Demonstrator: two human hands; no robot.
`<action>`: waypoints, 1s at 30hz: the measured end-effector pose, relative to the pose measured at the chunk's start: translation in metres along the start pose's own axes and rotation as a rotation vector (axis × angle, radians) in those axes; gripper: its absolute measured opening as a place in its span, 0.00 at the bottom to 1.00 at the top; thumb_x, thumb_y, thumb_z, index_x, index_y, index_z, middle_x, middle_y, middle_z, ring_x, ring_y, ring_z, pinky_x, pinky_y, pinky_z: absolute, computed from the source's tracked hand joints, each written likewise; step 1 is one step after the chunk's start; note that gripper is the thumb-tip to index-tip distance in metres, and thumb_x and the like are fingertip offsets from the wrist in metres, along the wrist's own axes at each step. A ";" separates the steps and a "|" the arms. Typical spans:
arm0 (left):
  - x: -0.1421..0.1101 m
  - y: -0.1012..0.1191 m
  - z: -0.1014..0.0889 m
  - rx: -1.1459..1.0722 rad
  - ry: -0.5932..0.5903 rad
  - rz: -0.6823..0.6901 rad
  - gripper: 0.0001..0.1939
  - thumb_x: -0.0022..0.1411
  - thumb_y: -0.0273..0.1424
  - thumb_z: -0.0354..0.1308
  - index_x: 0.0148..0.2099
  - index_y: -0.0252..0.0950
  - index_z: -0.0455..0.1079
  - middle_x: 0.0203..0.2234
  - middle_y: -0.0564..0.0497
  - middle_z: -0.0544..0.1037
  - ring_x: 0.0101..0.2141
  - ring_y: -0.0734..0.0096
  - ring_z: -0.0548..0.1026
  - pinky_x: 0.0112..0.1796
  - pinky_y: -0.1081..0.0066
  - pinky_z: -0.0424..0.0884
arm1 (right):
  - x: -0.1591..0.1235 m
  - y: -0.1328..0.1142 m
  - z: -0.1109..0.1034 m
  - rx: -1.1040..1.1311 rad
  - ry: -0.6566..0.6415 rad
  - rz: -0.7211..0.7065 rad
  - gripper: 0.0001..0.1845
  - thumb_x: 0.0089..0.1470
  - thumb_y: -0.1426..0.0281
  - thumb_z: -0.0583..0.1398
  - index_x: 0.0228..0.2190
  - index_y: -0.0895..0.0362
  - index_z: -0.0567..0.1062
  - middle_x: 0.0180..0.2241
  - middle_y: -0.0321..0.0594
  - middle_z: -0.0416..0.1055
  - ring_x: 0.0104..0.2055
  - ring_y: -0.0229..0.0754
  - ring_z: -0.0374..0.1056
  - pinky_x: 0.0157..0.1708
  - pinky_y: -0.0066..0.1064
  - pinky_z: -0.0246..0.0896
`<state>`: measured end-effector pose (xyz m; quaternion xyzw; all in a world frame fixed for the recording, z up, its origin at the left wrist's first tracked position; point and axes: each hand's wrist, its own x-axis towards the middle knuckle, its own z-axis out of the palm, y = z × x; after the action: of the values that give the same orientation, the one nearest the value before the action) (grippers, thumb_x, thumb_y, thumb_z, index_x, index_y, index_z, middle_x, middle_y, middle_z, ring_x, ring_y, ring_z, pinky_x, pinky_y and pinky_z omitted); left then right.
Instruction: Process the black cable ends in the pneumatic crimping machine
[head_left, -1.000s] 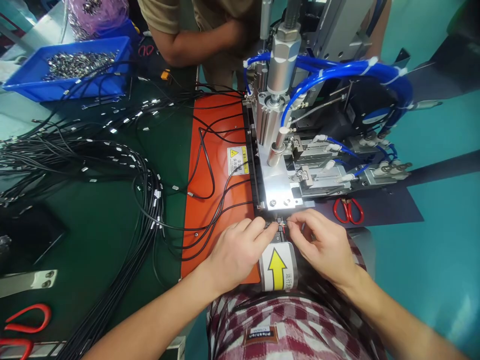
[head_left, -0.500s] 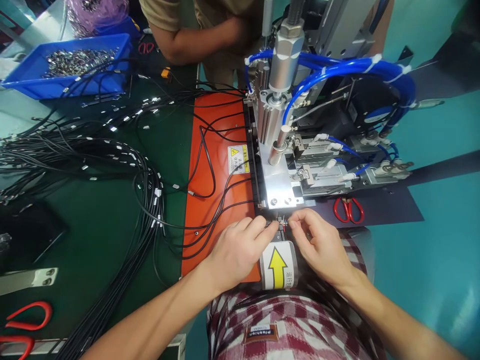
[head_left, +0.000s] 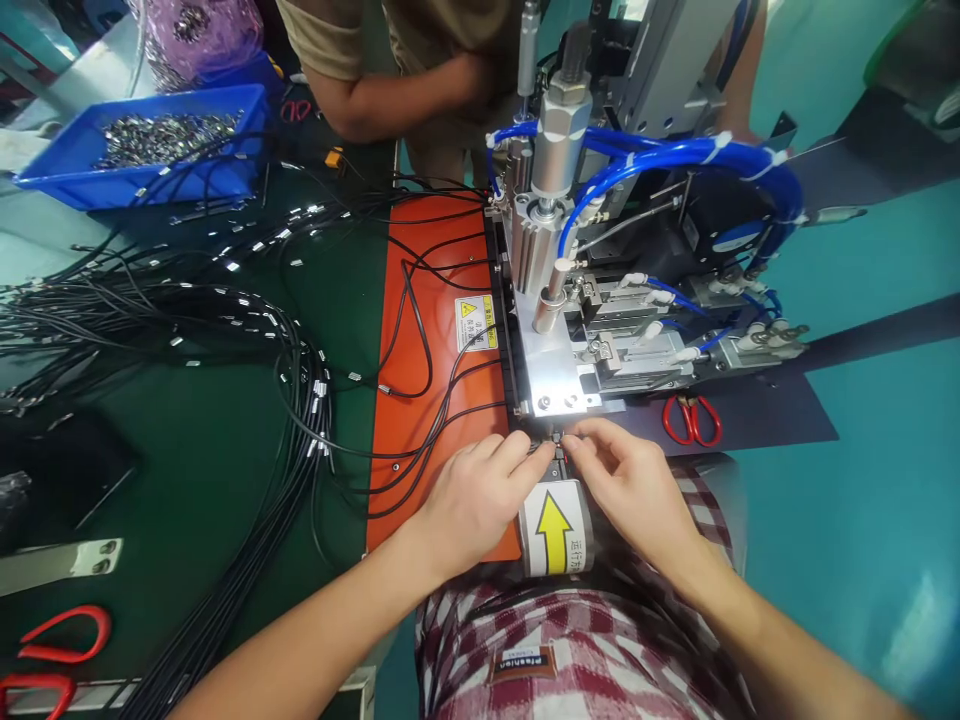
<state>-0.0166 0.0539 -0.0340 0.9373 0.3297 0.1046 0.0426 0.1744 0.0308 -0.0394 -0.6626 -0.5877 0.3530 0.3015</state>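
My left hand [head_left: 480, 495] is closed at the front end of the machine, thumb and forefinger pinched on the end of a black cable, most of it hidden by the fingers. Facing it, my right hand [head_left: 634, 485] pinches the short thin wires [head_left: 559, 442] at that cable end; the fingertips cover most of them. Both sets of fingertips nearly meet over a small dark metal block [head_left: 557, 466]. Just in front lies a white label with a yellow arrow [head_left: 555, 530]. The silver press machine [head_left: 551, 370] with blue air hoses [head_left: 675, 150] rises beyond my hands.
Black cables [head_left: 300, 400] with metal ends cross the green table and the orange plate [head_left: 397, 420]. A blue bin [head_left: 67, 170] holds small metal parts. Red-handled scissors [head_left: 691, 420] lie right of the machine. Another person's forearm [head_left: 412, 100] is across the machine.
My right fingertips have moved left, closer to my left fingertips, covering wires that showed between them before. My left hand keeps its place. The whole view has shifted slightly.
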 end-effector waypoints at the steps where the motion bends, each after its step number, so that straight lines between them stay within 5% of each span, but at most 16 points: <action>1: 0.000 0.000 0.000 0.004 -0.001 -0.001 0.18 0.70 0.26 0.41 0.56 0.32 0.65 0.30 0.49 0.69 0.29 0.67 0.67 0.27 0.69 0.69 | 0.000 0.000 0.002 -0.001 0.023 -0.024 0.09 0.59 0.65 0.57 0.32 0.55 0.74 0.20 0.32 0.68 0.20 0.37 0.61 0.22 0.28 0.55; 6: 0.000 0.000 0.000 -0.002 -0.011 0.000 0.18 0.70 0.26 0.41 0.56 0.32 0.64 0.31 0.48 0.70 0.29 0.67 0.68 0.29 0.69 0.69 | 0.000 0.005 0.001 -0.127 0.114 -0.270 0.07 0.59 0.69 0.57 0.33 0.56 0.75 0.30 0.38 0.75 0.27 0.39 0.67 0.30 0.30 0.59; 11: -0.001 -0.001 0.002 0.005 -0.006 -0.002 0.18 0.69 0.25 0.40 0.56 0.33 0.64 0.31 0.48 0.70 0.30 0.67 0.68 0.30 0.69 0.70 | -0.001 0.006 -0.005 -0.234 0.095 -0.315 0.09 0.60 0.68 0.55 0.32 0.56 0.73 0.29 0.40 0.75 0.26 0.40 0.67 0.30 0.32 0.58; 14: 0.000 -0.001 0.001 0.006 0.002 -0.002 0.17 0.69 0.25 0.41 0.56 0.33 0.65 0.30 0.48 0.70 0.29 0.67 0.68 0.29 0.69 0.69 | 0.000 0.004 -0.005 -0.165 0.058 -0.167 0.10 0.59 0.67 0.55 0.29 0.56 0.72 0.26 0.38 0.73 0.25 0.40 0.65 0.28 0.31 0.57; 20: 0.001 0.000 0.000 0.021 -0.010 -0.005 0.17 0.69 0.25 0.42 0.56 0.33 0.65 0.29 0.49 0.70 0.28 0.68 0.67 0.28 0.71 0.68 | 0.014 0.005 -0.004 0.309 -0.180 0.241 0.15 0.53 0.59 0.58 0.24 0.58 0.70 0.20 0.33 0.64 0.21 0.36 0.58 0.21 0.28 0.54; 24: 0.001 0.000 -0.002 0.026 -0.028 -0.008 0.17 0.68 0.24 0.42 0.55 0.33 0.65 0.31 0.48 0.70 0.29 0.68 0.68 0.29 0.70 0.69 | 0.013 0.010 -0.005 0.353 -0.202 0.282 0.18 0.51 0.56 0.59 0.22 0.58 0.70 0.16 0.30 0.59 0.17 0.34 0.53 0.17 0.27 0.48; 28: 0.001 0.001 -0.004 0.016 -0.049 -0.024 0.18 0.68 0.24 0.42 0.56 0.34 0.64 0.33 0.47 0.71 0.31 0.67 0.70 0.29 0.70 0.71 | -0.003 0.010 -0.003 0.264 -0.057 0.224 0.17 0.53 0.56 0.59 0.27 0.58 0.73 0.22 0.35 0.67 0.22 0.37 0.59 0.22 0.28 0.54; 30: 0.001 0.001 -0.004 0.007 -0.053 -0.028 0.17 0.68 0.24 0.42 0.56 0.34 0.64 0.33 0.47 0.71 0.31 0.67 0.71 0.29 0.70 0.71 | -0.010 0.007 0.000 0.357 -0.084 0.261 0.18 0.51 0.55 0.61 0.27 0.58 0.74 0.22 0.37 0.68 0.23 0.38 0.60 0.23 0.29 0.55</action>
<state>-0.0161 0.0537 -0.0299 0.9352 0.3419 0.0780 0.0496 0.1776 0.0202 -0.0444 -0.6540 -0.4370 0.5148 0.3410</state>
